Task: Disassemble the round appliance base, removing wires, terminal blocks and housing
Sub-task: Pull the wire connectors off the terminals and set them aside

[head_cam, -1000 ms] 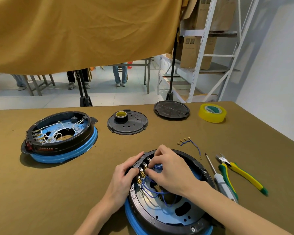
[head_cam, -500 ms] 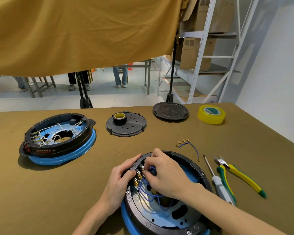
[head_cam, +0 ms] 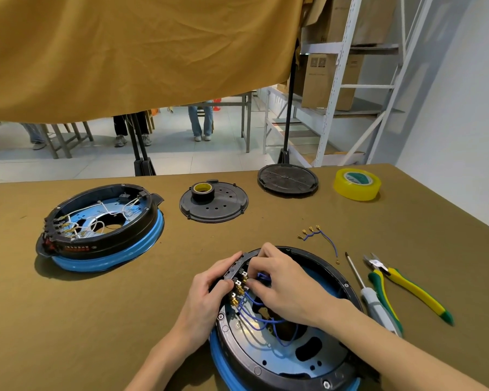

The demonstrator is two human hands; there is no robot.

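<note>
The right hand (head_cam: 283, 286) reaches into the round appliance base (head_cam: 288, 334) at the near edge of the table (head_cam: 96, 320), its fingers curled down and pinching at a blue wire (head_cam: 261, 311) where it meets the brass terminals (head_cam: 239, 289) on the base's left rim. The left hand (head_cam: 209, 292) grips that rim from outside, thumb and fingers curled round the black terminal block (head_cam: 235, 268) that carries the terminals. More blue wires loop across the base's blue-grey metal floor; a blue ring runs under its black housing.

Just right of the base lie a screwdriver (head_cam: 370, 297) and yellow-green side cutters (head_cam: 407, 286), roughly parallel and near each other. Beyond them, a loose blue wire with brass connectors (head_cam: 319, 238) lies on the cloth.

Far left sits a second base (head_cam: 102, 227) with white wiring inside; a small red label with writing shows on its side, too small to read. Between the two bases the brown cloth is open. Further back, a black perforated disc (head_cam: 213, 204) carries a small roll of black tape (head_cam: 203, 190); right of it lies another black disc (head_cam: 288, 180), then a yellow tape roll (head_cam: 356, 184) with a green and white core label, illegible. This roll sits close to the table's far right edge.

A mustard cloth (head_cam: 139, 52) hangs above the table's far side. Cardboard boxes (head_cam: 322, 80) on white shelving bear unreadable print.
</note>
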